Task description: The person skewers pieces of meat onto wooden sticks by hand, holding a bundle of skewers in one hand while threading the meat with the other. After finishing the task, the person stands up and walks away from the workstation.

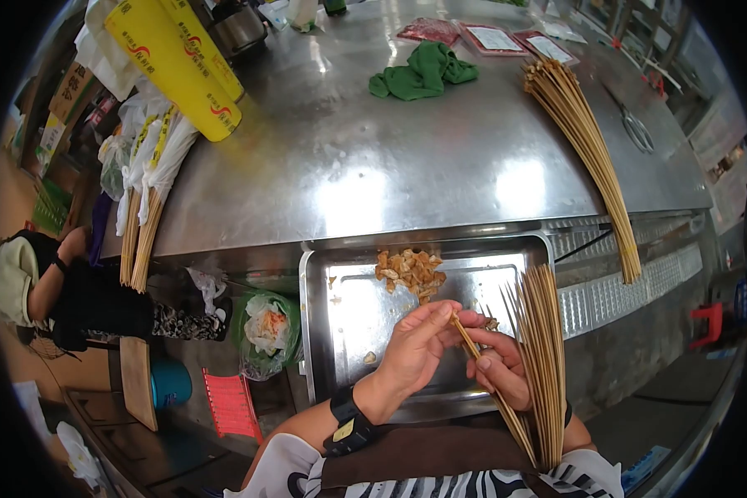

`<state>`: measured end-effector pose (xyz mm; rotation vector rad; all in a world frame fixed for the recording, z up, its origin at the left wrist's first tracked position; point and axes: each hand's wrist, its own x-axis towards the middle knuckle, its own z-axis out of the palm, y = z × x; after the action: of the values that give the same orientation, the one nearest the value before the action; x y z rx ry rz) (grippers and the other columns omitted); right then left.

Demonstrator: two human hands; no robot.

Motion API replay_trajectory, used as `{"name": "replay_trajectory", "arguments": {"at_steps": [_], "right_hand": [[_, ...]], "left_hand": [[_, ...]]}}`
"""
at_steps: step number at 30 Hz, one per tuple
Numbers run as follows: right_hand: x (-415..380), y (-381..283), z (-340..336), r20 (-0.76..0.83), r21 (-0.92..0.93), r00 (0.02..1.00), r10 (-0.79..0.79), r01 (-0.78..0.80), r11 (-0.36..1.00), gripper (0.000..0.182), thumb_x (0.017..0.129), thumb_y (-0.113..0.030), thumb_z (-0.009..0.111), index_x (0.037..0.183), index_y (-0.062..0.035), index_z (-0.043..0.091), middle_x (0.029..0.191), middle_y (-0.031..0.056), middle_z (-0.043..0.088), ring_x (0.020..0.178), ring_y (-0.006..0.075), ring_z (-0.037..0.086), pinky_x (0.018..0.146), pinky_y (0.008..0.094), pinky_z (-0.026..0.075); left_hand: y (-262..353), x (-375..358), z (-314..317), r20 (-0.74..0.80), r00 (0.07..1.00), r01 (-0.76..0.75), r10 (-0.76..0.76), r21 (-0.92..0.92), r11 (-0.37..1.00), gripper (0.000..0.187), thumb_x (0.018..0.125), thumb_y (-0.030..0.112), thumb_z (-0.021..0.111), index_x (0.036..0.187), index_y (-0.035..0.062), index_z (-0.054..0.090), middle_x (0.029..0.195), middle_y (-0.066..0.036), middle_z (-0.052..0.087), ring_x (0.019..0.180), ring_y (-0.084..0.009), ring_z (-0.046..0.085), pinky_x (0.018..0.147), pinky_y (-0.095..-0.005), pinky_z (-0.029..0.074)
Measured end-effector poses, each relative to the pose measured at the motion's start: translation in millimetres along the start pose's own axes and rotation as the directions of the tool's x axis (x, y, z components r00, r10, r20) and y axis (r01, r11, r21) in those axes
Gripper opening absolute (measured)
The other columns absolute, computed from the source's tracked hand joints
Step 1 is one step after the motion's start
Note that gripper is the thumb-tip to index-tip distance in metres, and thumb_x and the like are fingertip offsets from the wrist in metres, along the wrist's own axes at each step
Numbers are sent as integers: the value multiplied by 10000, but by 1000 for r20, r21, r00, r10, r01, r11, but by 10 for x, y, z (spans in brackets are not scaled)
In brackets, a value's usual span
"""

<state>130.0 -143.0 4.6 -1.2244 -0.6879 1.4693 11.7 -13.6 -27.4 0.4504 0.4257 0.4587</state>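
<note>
Over the metal tray (340, 319), my left hand (415, 340) is closed in a pinch at the tip of a thin bamboo skewer (465, 332). Whatever else sits between those fingertips is too small to make out. My right hand (505, 369) is wrapped around the skewer's shaft, with a few more skewers running down towards my lap. A thick bundle of bamboo skewers (544, 357) stands upright just right of that hand, points up. Brown chunks of food (411, 272) are heaped at the tray's far side, and a few bits lie partly hidden behind my fingers.
Beyond the tray stretches a steel table (307, 174) with a green cloth (426, 72), flat red packs (490, 39), scissors (637, 131) and long skewers (585, 133). Yellow film rolls (174, 70) and bagged skewers (153, 191) lie left. Another person (75, 290) sits at far left.
</note>
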Motion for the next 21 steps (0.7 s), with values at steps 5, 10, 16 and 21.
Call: {"name": "replay_trajectory", "arguments": {"at_steps": [5,10,16,21], "right_hand": [[20,-32,61,-84,103,989,-122,130,986,305,882,-48,448,1173,-24,357,766,57,515,584,69,432,540,198,357],[8,-8,33,-92,162,990,-107,121,979,171,868,-32,477,1004,-41,373,762,73,532,586,71,453,518,190,354],[-1,-51,49,-87,139,991,-101,113,984,151,871,-53,487,969,-35,374,755,76,536,594,67,455,519,191,355],[0,-45,42,-58,145,991,-118,126,981,141,875,-50,480,967,-29,375,753,77,535,591,66,448,518,192,352]], "left_hand": [[-9,-25,37,-24,998,60,-61,-42,997,180,915,171,477,991,36,568,946,-137,634,997,-284,585,903,-406,449],[-50,-48,46,-31,999,38,-40,-57,998,238,922,191,479,1050,-1,536,1028,-185,599,1000,-274,579,865,-359,472],[-116,-97,105,-68,995,-80,77,-44,996,218,924,179,466,1034,9,547,1029,-167,603,994,-285,584,912,-399,455],[-133,-98,97,-71,989,-133,131,-31,991,228,911,187,498,1039,5,549,1030,-168,602,969,-273,594,887,-381,475]]}}
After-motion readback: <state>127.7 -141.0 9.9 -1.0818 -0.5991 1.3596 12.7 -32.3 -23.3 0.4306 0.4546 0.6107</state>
